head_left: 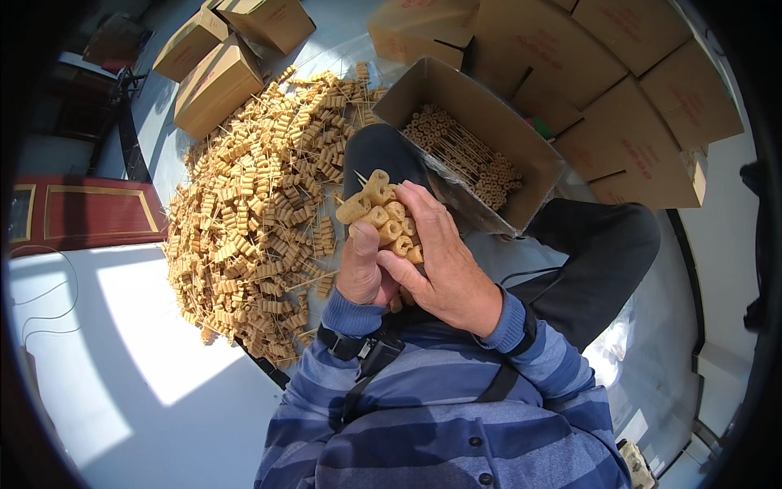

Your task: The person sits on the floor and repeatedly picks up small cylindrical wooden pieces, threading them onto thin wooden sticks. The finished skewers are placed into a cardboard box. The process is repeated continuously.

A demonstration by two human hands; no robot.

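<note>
A bundle of skewers (380,215) threaded with tan, hollow ring-shaped pieces is held between my two hands, above my lap. My left hand (364,275) wraps the bundle's left side, its thumb raised along it. Across the right side lies my right hand (446,265), closed round it with fingers bent over the far edge. The hollow ends face up, and a couple of thin stick tips poke out at the upper left. My palms hide the lower part of the bundle. On the left spreads a large heap of the same skewers (252,204).
An open cardboard box (521,130) stands beyond my knees, partly filled with neatly laid skewers (460,147). Closed and stacked cartons (643,155) rise at the far right. More cartons (216,85) sit behind the heap. A dark red panel (98,212) lies at far left.
</note>
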